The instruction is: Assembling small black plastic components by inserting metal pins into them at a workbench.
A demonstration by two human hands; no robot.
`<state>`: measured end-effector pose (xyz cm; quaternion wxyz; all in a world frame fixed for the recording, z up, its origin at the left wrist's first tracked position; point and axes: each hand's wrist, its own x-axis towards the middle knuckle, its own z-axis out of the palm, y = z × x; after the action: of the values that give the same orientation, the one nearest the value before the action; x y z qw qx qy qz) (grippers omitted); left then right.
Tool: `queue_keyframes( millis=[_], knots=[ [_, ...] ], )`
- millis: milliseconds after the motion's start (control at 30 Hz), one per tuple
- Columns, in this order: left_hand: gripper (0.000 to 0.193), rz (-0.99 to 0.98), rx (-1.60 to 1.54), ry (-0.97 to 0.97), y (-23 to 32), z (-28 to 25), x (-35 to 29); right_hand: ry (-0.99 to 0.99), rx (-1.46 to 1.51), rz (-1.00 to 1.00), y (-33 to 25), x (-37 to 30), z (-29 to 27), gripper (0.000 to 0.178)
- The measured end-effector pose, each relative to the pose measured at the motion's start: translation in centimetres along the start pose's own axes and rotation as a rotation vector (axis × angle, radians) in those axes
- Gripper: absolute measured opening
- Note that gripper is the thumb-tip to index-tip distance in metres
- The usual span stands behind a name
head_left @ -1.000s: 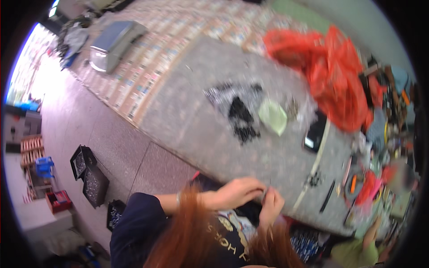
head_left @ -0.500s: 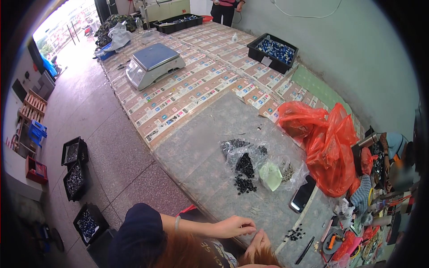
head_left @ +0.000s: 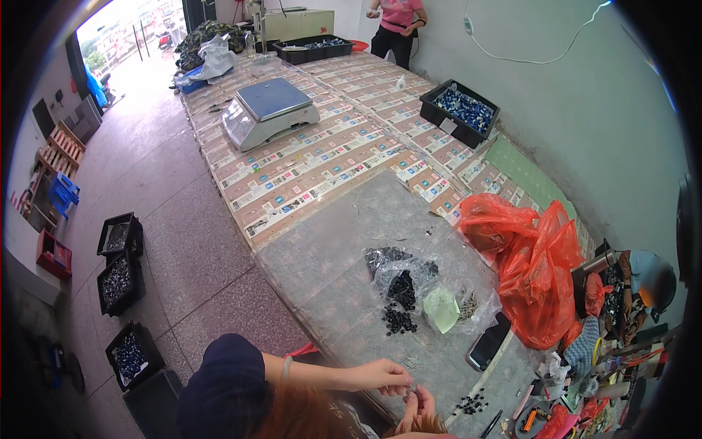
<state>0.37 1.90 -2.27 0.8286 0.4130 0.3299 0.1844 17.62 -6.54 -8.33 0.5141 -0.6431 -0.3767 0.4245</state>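
My left hand (head_left: 386, 375) reaches in over the table's front edge, its fingertips closed in a pinch. Close against it, my right hand (head_left: 417, 404) is also closed, partly covered by hair. Whatever is between the fingertips is too small to name. Small thin metal pins (head_left: 413, 361) lie just beyond my left hand. To the right of my right hand, small black beads (head_left: 472, 400) are scattered on the grey tabletop. Farther in, a heap of black pieces (head_left: 399, 320) spills beside a clear plastic bag (head_left: 424, 272). A pale green sheet (head_left: 442, 310) lies beside more metal pins (head_left: 468, 306).
A phone (head_left: 488, 342), red plastic bags (head_left: 537, 271) and a black pen (head_left: 492, 424) lie to the right. A scale (head_left: 269, 110) and black bin (head_left: 460, 111) stand farther back. Filled bins (head_left: 131, 355) sit on the floor at left. Another person (head_left: 398, 29) stands beyond the table.
The view has shifted, so the scene sits lower and more of the person at the back shows. My hands, slightly apart before, have come together at the fingertips.
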Motion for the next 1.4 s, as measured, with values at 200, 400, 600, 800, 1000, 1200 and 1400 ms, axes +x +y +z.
queue_keyframes(
  millis=[200, 400, 600, 800, 1000, 1200, 1400],
  knots=[
    [0.032, 0.006, -0.016, -0.044, 0.0, -0.1, 0.0, -0.013, -0.032, 0.057, -0.6, -0.1, -0.3, 0.024],
    [0.031, -0.015, -0.014, -0.052, 0.0, -0.1, -0.1, 0.008, 0.013, 0.143, -4.9, -1.3, 1.4, 0.025],
    [0.026, 0.017, -0.061, -0.007, -0.4, -0.1, -0.2, -0.02, -0.098, 0.165, -6.4, -1.7, 1.8, 0.022],
    [0.029, 0.027, -0.006, -0.021, -0.4, -0.2, 0.2, -0.044, -0.14, 0.141, -6.9, -1.4, 1.9, 0.021],
    [0.035, 0.016, 0.021, 0.001, 0.5, -0.2, 0.4, 0.031, -0.209, 0.033, -5.5, -0.8, 1.6, 0.018],
    [0.034, -0.02, 0.121, -0.085, -0.1, 0.2, -0.2, 0.084, -0.271, -0.033, -6.5, -2.0, 1.6, 0.015],
    [0.027, 0.015, 0.355, -0.072, 0.2, 0.7, -0.2, -0.043, -0.506, -0.156, -5.3, -2.6, 1.0, 0.014]
  ],
)
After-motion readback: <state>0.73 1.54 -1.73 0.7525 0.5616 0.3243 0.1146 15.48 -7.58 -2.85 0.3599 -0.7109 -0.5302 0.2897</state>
